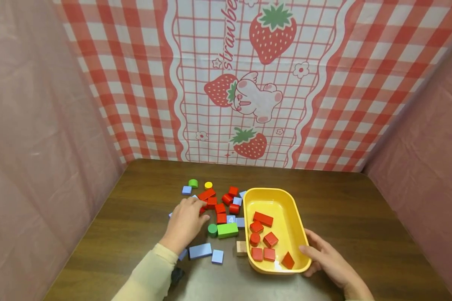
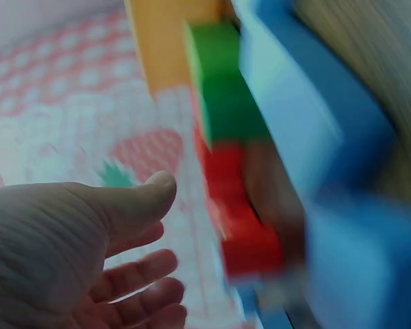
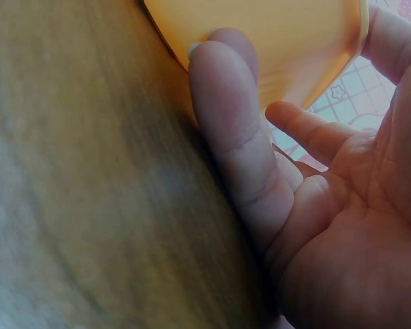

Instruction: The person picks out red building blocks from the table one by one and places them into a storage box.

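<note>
My left hand (image 1: 186, 220) reaches over the left side of a pile of red blocks (image 1: 212, 203), its fingertips right at them. In the left wrist view the thumb (image 2: 133, 202) stands apart from the loosely bent fingers, and nothing shows between them. On the right, my right hand (image 1: 325, 258) grips a yellow tub (image 1: 296, 209) at its near right corner, thumb over the rim and fingers against the outer wall. Inside the tub lie several red blocks, among them a long one (image 1: 263, 219), a round one (image 1: 254, 239) and a triangular one (image 1: 288, 261).
Near the tub lie a light green block (image 1: 227, 230), a dark green cylinder (image 1: 212, 230) and a plain wooden block (image 1: 241, 248). Blue blocks (image 1: 200, 251) lie in front. A yellow cylinder (image 1: 209, 185) and a green arched block (image 1: 193, 183) are at the back. Checked cloth hangs behind the table (image 1: 361, 209).
</note>
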Motion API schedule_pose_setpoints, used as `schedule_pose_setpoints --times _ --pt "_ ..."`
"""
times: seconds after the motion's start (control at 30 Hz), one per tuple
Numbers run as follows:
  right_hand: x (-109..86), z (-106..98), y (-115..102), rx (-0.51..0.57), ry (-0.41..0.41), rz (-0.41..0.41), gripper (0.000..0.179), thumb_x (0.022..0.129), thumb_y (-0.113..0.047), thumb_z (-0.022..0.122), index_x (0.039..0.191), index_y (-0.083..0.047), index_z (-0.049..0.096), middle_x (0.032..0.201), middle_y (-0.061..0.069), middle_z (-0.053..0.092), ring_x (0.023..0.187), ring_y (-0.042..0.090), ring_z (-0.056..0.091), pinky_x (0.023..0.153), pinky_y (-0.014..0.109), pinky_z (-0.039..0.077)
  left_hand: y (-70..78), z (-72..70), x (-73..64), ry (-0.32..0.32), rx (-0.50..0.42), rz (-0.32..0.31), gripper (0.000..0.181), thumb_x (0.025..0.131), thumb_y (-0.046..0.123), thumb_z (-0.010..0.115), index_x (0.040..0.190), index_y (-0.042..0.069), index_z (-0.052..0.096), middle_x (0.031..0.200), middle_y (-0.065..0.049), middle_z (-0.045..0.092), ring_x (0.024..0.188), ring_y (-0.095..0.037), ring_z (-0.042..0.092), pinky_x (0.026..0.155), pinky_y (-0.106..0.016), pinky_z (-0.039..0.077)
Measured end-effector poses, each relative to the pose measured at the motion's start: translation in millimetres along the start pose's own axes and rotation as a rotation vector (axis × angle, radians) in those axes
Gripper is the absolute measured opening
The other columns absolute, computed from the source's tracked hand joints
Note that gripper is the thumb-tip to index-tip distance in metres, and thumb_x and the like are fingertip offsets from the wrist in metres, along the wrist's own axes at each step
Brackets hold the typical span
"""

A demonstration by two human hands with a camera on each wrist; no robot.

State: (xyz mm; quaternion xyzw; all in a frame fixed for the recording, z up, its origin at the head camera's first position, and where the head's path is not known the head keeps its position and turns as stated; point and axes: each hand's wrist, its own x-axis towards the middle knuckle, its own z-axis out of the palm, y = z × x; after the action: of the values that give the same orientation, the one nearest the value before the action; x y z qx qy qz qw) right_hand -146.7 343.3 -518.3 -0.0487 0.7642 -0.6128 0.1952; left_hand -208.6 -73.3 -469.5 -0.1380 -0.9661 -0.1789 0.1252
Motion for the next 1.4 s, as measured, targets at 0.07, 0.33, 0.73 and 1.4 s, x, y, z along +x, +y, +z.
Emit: schedule_pose_setpoints --times 0.07,0.33,0.73,1.4 --pt "-0.2 -1 0 0.0 -0.004 0.004 0.072 0.111 -0.02 0.053 0.167 0.004 0.014 0.123 0.021 0.069 0.08 0.029 0.076 0.066 0.049 0.066 -16.2 -0.8 0.0 -0.043 0.009 -0.047 0.035 0.088 0.025 0.089 0.117 0.007 0.079 0.114 -0.012 0.077 0.102 -0.03 0.07 0.093 -0.047 0.061" --pt "-0.3 -2 1 -0.004 -0.006 0.005 0.071 0.111 -0.02 0.052 0.167 0.003 0.015 0.124 0.02 0.069 0.079 0.029 0.076 0.067 0.049 0.066 -39.0 6.2 -4.0 -0.08 -0.009 -0.057 0.029 0.085 0.019 0.091 0.11 0.007 0.081 0.101 -0.01 0.08 0.092 -0.03 0.075 0.086 -0.048 0.062" --pt "-1.8 1 -1 0.002 -0.016 -0.02 0.071 0.111 -0.019 0.052 0.167 0.005 0.014 0.123 0.022 0.069 0.077 0.028 0.076 0.066 0.048 0.066 -35.7 8.5 -1.8 -0.054 0.018 -0.048 0.025 0.086 0.022 0.091 0.105 0.011 0.079 0.096 -0.006 0.081 0.08 -0.022 0.073 0.077 -0.044 0.062" --pt "-1.8 0 -1 0.002 -0.004 -0.019 0.071 0.111 -0.019 0.052 0.167 0.004 0.016 0.139 0.029 0.059 0.086 0.029 0.076 0.067 0.05 0.066 107.8 21.4 -16.8 -0.149 -0.144 0.43 0.02 0.096 0.035 0.081 0.114 0.025 0.079 0.106 0.014 0.08 0.094 -0.004 0.071 0.086 -0.022 0.056"
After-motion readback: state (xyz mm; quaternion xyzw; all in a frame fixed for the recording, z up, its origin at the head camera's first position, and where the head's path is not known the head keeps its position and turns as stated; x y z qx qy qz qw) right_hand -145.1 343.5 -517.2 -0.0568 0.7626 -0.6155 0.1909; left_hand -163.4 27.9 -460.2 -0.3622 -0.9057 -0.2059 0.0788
